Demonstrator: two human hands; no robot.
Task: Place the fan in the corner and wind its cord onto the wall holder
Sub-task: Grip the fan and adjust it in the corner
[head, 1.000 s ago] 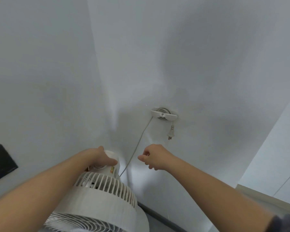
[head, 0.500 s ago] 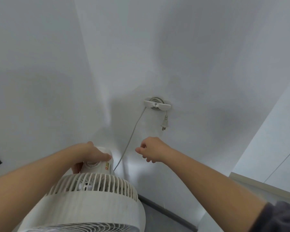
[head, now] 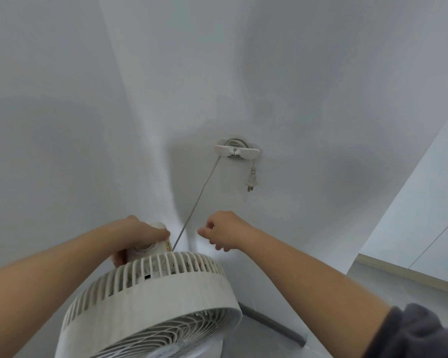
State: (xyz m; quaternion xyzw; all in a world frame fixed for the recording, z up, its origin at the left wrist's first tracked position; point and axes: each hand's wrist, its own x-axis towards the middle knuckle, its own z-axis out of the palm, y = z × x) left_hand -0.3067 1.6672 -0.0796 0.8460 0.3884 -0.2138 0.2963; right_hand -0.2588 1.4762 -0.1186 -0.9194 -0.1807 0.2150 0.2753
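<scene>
Two hands: both are reaching into the lower half of the frame, forearms bare, coming in from the lower left and lower right.
Left hand [head: 137, 235]: it is sitting left of centre, wrapping around the fan's rear motor housing; the thumb is lying across the top of the housing and the fingers are curling down its left side, closed onto it.
Fan [head: 150, 303]: this white fan is filling the lower centre, its slatted rim and front grille tilting toward the camera, close to where the two walls are meeting.
Cord [head: 197, 200]: a thin pale line is running taut from just behind the fan's housing diagonally up to the right, between the two hands, touching neither of them as far as can be seen.
Right hand [head: 226, 229]: it is hanging right of the cord, just apart from it, fingers curling loosely inward with thumb and forefinger nearly meeting at the left tip; it is holding nothing visible.
Wall holder [head: 237, 150]: a white bar is sitting on the wall at centre, with coils of cord wrapping behind it.
Plug [head: 251, 180]: it is dangling below the holder's right end, prongs pointing down.
Sleeve [head: 419, 332]: dark grey fabric is showing at the lower right corner.
</scene>
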